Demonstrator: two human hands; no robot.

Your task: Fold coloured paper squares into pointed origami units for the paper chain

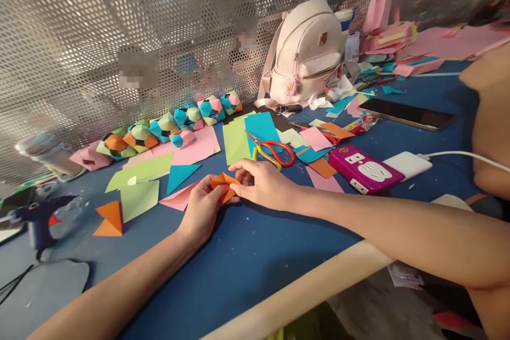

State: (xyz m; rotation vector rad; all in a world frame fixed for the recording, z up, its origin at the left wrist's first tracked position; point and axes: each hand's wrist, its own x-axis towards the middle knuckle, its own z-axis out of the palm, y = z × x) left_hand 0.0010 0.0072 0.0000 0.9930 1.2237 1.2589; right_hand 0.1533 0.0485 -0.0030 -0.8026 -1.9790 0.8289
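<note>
Head view: one folded orange paper piece (223, 185), thin and sharply creased, held over your worktop (255, 260). Left hand (200, 206): thumb and fingers pinching its near-left side. Right hand (258, 185): thumb and fingertips gripping the opposite edge; your two-sided hold presumably keeps the folds from springing open. From that piece, at 2 o'clock: scissors (260, 142), steel blades, red and yellow handle loops, seemingly within easy reach. 10 to 12 o'clock: faceted multicoloured paper balls (140, 134), lined beside the perforated screen (79, 26), likely out of your way. 9 o'clock: glue gun (40, 226), dark, pistol-shaped.
</note>
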